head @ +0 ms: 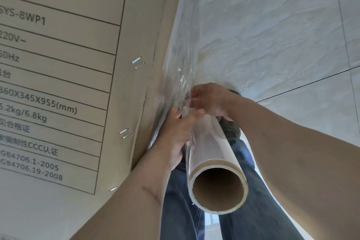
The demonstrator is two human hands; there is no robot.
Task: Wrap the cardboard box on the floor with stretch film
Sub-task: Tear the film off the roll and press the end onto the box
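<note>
Cardboard box (58,84) stands on the floor (272,25) at my left, film (175,76) trailing along its corner. My left hand (176,134) and right hand (210,101) pinch the loose film edge beside the roll (212,154). If either pinch slips, the thin film may bunch, tear or cling to itself.

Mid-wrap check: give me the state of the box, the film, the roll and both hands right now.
cardboard box: closed, stapled seam, standing upright.
stretch film: partly unrolled, crinkled, lying along the box edge.
film roll: beside the box, hollow core end facing the camera.
left hand: gripping the loose film.
right hand: pinching the film above the roll.
</note>
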